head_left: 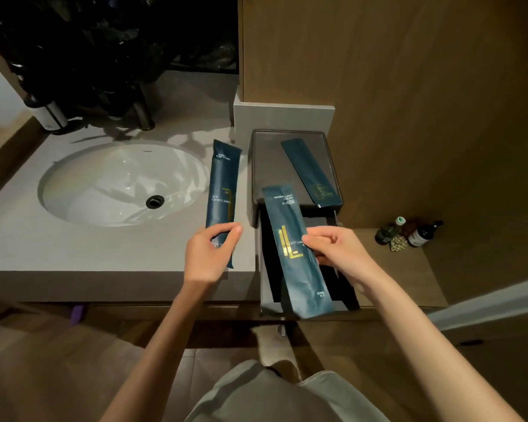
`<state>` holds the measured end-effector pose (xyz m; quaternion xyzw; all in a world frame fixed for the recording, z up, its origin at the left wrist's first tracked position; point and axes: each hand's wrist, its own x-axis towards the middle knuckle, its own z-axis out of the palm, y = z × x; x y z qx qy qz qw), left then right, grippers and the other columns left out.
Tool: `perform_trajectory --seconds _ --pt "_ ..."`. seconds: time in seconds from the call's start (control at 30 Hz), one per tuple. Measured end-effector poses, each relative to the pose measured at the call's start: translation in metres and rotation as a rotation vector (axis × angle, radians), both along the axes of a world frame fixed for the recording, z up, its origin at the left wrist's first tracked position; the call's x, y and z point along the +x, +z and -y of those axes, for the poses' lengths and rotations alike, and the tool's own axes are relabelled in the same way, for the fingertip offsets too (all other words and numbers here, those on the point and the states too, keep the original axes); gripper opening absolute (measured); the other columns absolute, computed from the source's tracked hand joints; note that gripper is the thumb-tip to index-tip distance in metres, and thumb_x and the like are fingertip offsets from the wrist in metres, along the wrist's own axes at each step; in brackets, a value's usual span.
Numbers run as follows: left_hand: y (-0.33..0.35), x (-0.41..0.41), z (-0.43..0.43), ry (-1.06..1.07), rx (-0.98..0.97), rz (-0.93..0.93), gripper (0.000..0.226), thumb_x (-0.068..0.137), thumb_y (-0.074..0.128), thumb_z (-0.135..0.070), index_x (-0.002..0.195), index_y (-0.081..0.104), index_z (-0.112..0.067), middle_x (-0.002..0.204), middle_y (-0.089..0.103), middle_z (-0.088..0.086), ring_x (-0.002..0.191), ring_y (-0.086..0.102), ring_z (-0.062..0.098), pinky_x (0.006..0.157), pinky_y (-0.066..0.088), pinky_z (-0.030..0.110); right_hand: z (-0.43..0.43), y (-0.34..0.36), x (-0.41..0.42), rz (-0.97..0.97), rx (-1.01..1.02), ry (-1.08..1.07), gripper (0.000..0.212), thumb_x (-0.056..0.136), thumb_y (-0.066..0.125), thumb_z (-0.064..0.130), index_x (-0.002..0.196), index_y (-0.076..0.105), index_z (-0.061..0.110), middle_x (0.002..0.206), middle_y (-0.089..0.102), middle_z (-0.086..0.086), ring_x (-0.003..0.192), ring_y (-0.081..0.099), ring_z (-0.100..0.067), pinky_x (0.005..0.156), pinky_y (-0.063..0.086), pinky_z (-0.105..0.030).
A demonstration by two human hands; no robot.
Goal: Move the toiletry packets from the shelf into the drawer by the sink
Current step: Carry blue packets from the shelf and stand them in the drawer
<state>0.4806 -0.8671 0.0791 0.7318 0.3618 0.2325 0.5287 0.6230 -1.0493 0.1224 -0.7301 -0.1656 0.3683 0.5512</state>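
1. The left hand [209,254] grips the near end of the first long dark blue plastic packet [223,190]. Its fingers [229,229] and thumb curl round it.
2. That packet points to 12 o'clock, over the pale grey stone surface [73,248]. It is at 3 o'clock from the round white sink [119,184].
3. The right hand [339,251] pinches the second long dark blue plastic packet [299,275] by its right edge, with its fingers [317,236] bent on it.
4. This packet hangs over the open dark drawer [263,257]. Its near end, at 6 o'clock, sticks out past the drawer's front.
5. The third long dark blue plastic packet [310,173] lies flat on top of the dark grey box [272,166] above the drawer, at 12 o'clock from the right hand.
6. Two small dark bottles [409,234] stand at 3 o'clock from the right hand, well apart from it.
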Motion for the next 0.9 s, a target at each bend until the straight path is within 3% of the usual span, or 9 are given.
perform_trajectory --seconds 0.1,0.17,0.27,0.37,0.43,0.5,0.63,0.8,0.9 --pt "-0.016 -0.002 0.004 0.025 0.032 -0.1 0.032 0.082 0.067 -0.042 0.109 0.067 -0.025 0.119 0.059 0.003 0.102 0.058 0.015 0.064 0.043 0.006 0.011 -0.007 -0.001 -0.084 -0.061 0.033 0.014 0.091 0.06 0.007 0.097 0.072 0.011 0.081 0.075 -0.002 0.066 0.069 -0.005 0.056 0.052 -0.016" --pt "-0.022 -0.001 0.009 0.016 0.037 -0.153 0.039 0.08 0.069 -0.041 0.115 0.062 -0.023 0.122 0.051 0.005 0.101 0.055 0.017 0.071 0.047 0.015 0.015 -0.014 0.0 -0.081 -0.115 0.042 0.016 0.091 0.059 0.007 0.098 0.073 0.012 0.084 0.076 -0.002 0.069 0.07 -0.006 0.056 0.052 -0.018" --pt "-0.027 0.002 0.018 -0.026 0.006 -0.174 0.047 0.077 0.074 -0.04 0.118 0.06 -0.02 0.12 0.047 0.005 0.095 0.055 0.013 0.082 0.053 0.028 0.014 -0.024 0.001 -0.066 -0.155 0.019 0.018 0.093 0.056 0.007 0.098 0.071 0.014 0.078 0.076 0.002 0.065 0.07 -0.005 0.052 0.051 -0.019" --pt "-0.031 0.006 0.026 -0.08 0.003 -0.201 0.049 0.077 0.074 -0.038 0.12 0.058 -0.019 0.116 0.045 0.001 0.081 0.053 0.002 0.08 0.049 0.024 0.005 -0.034 0.003 -0.081 -0.147 -0.035 0.024 0.096 0.05 0.002 0.093 0.067 0.017 0.071 0.073 0.003 0.056 0.067 -0.003 0.049 0.053 -0.018" --pt "-0.034 0.008 0.029 -0.096 0.001 -0.209 0.048 0.077 0.074 -0.037 0.12 0.059 -0.02 0.115 0.045 0.002 0.081 0.051 0.001 0.081 0.048 0.025 -0.006 -0.042 0.005 -0.063 -0.165 -0.055 0.022 0.096 0.048 0.001 0.101 0.065 0.013 0.077 0.071 -0.002 0.056 0.066 -0.004 0.053 0.055 -0.021" --pt "-0.039 0.009 0.029 -0.102 -0.004 -0.212 0.048 0.076 0.075 -0.039 0.118 0.06 -0.022 0.118 0.049 0.005 0.095 0.053 0.013 0.089 0.051 0.032 -0.02 -0.051 0.007 -0.03 -0.187 -0.076 0.022 0.096 0.048 0.001 0.11 0.063 0.008 0.079 0.069 -0.005 0.059 0.066 -0.006 0.054 0.056 -0.022" --pt "-0.043 0.01 0.028 -0.096 -0.023 -0.19 0.046 0.075 0.076 -0.039 0.116 0.061 -0.023 0.117 0.052 0.005 0.104 0.055 0.02 0.09 0.053 0.04 -0.042 -0.07 0.01 0.019 -0.226 -0.133 0.023 0.094 0.052 0.002 0.116 0.059 0.007 0.096 0.067 -0.014 0.083 0.067 -0.021 0.061 0.056 -0.029" --pt "-0.047 0.011 0.027 -0.091 -0.025 -0.175 0.044 0.074 0.076 -0.04 0.113 0.063 -0.025 0.117 0.055 0.006 0.105 0.056 0.021 0.09 0.052 0.04 -0.051 -0.086 0.005 0.163 -0.294 -0.117 0.025 0.091 0.056 0.004 0.114 0.062 0.01 0.088 0.068 -0.005 0.087 0.069 -0.021 0.071 0.06 -0.035" --pt "-0.048 0.01 0.028 -0.098 -0.024 -0.171 0.045 0.075 0.076 -0.04 0.114 0.062 -0.025 0.119 0.056 0.006 0.107 0.055 0.021 0.09 0.053 0.041 -0.05 -0.09 0.004 0.368 -0.331 -0.062 0.032 0.087 0.064 0.009 0.119 0.062 0.012 0.082 0.065 0.003 0.084 0.068 -0.017 0.081 0.058 -0.042"
